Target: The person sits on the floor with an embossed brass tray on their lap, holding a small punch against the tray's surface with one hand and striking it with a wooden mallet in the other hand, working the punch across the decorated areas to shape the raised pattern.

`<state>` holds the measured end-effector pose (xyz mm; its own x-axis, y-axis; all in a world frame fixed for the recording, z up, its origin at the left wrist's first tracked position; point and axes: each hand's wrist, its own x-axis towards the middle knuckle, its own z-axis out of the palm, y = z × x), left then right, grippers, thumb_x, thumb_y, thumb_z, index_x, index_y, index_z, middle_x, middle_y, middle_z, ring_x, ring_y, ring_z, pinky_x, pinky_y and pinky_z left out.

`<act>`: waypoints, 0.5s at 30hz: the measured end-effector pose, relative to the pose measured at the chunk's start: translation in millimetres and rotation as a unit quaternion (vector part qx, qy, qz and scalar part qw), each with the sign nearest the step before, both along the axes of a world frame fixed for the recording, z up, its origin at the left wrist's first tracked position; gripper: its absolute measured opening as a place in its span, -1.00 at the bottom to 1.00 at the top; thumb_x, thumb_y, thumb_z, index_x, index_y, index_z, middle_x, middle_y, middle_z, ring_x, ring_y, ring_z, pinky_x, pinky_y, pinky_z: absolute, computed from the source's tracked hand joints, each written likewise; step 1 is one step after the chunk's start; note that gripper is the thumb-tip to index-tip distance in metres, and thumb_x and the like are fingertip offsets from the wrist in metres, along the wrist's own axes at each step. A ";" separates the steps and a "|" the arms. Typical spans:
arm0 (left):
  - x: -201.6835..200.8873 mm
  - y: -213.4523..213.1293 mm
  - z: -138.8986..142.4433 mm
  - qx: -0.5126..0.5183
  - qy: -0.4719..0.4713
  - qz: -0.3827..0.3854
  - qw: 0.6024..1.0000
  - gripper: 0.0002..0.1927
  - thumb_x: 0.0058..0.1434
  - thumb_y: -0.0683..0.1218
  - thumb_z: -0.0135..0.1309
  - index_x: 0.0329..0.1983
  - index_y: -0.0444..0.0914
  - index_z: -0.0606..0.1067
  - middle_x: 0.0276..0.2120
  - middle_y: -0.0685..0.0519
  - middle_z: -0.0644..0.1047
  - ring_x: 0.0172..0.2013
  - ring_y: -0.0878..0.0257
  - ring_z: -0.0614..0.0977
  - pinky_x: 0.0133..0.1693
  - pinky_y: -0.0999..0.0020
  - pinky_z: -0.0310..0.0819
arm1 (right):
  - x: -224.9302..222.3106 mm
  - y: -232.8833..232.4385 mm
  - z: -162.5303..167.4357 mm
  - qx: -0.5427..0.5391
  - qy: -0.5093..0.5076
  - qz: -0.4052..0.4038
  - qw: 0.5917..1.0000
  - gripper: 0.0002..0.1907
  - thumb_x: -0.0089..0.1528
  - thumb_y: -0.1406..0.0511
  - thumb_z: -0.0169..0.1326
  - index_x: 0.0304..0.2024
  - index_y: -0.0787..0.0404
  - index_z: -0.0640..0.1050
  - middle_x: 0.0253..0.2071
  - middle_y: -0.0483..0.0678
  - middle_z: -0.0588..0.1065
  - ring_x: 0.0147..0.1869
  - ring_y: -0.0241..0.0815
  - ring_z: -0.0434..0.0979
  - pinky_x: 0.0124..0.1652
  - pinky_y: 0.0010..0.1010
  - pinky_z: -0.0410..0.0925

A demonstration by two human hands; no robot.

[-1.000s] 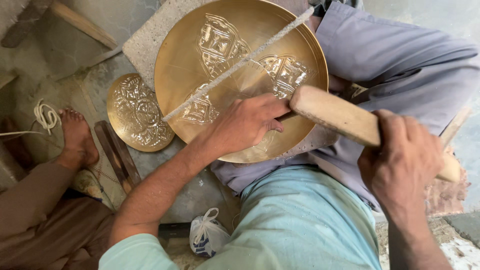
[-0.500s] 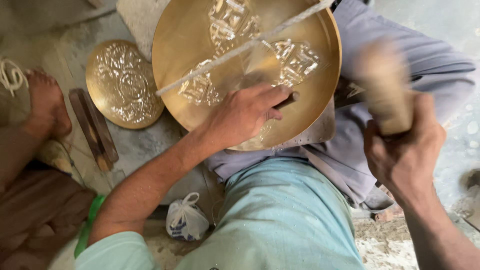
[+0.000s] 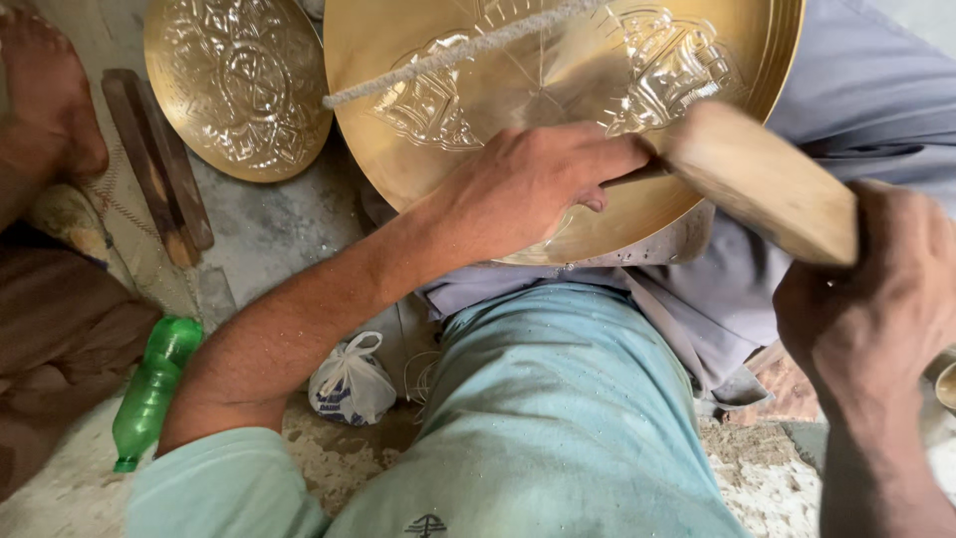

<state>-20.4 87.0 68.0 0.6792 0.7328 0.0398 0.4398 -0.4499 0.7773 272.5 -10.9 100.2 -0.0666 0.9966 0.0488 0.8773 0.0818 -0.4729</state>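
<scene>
A large brass plate (image 3: 637, 214) with embossed patterns rests on my lap. My left hand (image 3: 528, 184) presses on its lower part and pinches a thin metal punch (image 3: 632, 174) against the brass. My right hand (image 3: 876, 299) grips a thick wooden mallet (image 3: 757, 179), whose head is down on the end of the punch. A pale cord (image 3: 448, 55) lies across the plate's upper half.
A smaller embossed brass plate (image 3: 239, 85) lies on the concrete floor at upper left, beside two dark wooden sticks (image 3: 159, 164). A green plastic bottle (image 3: 149, 389) and a tied white bag (image 3: 351, 384) sit near my left knee. Another person's bare foot (image 3: 45, 110) and knee are at far left.
The mallet was raised half a second ago and has come down onto the punch. The camera has moved closer, and the plate fills more of the view.
</scene>
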 end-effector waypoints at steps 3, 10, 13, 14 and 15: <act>0.4 -0.3 1.6 -0.006 0.048 -0.006 0.999 -0.56 0.32 -0.10 0.17 0.25 -0.04 0.40 -0.23 0.02 0.53 -0.29 0.07 0.70 -0.25 0.16 0.64 | -17.0 -6.7 1.3 -0.032 0.127 -0.096 0.987 -0.64 0.29 0.47 0.14 0.10 0.35 0.36 -0.18 0.12 0.52 -0.19 0.03 0.54 -0.19 -0.28 0.43; 6.5 -1.7 6.3 0.033 0.098 -0.060 0.993 -0.48 0.27 -0.29 0.10 0.25 -0.01 0.41 -0.25 0.01 0.51 -0.29 0.10 0.71 -0.25 0.27 0.69 | -32.2 -19.3 -3.4 -0.013 0.039 -0.101 0.994 -0.70 0.17 0.51 0.18 -0.06 0.39 0.43 -0.22 0.13 0.53 -0.17 -0.03 0.53 -0.18 -0.25 0.43; 1.3 -12.6 9.3 0.064 0.027 0.056 0.996 -0.49 0.27 -0.29 0.12 0.25 -0.08 0.37 -0.15 0.00 0.53 -0.20 0.11 0.71 -0.17 0.32 0.71 | -19.5 -17.9 -3.1 -0.069 0.082 -0.119 0.987 -0.72 0.24 0.51 0.16 -0.03 0.46 0.41 -0.15 0.14 0.54 -0.09 -0.10 0.56 -0.05 -0.28 0.46; -5.5 -20.1 11.1 0.096 -0.022 0.142 0.985 -0.54 0.31 -0.26 0.13 0.24 -0.13 0.34 -0.08 -0.01 0.53 -0.13 0.10 0.70 -0.12 0.31 0.71 | -15.9 -14.9 -3.4 -0.113 0.192 -0.167 0.960 -0.73 0.28 0.49 0.14 -0.02 0.45 0.39 -0.11 0.10 0.55 -0.09 -0.20 0.57 -0.04 -0.35 0.45; -10.7 -29.0 12.8 0.127 -0.072 0.222 0.964 -0.56 0.35 -0.23 0.14 0.23 -0.17 0.30 0.00 -0.03 0.53 -0.06 0.09 0.70 -0.07 0.30 0.71 | -13.1 -11.7 -2.1 -0.095 0.221 -0.145 0.960 -0.70 0.27 0.49 0.11 0.02 0.46 0.36 -0.09 0.09 0.53 -0.06 -0.20 0.57 -0.01 -0.37 0.46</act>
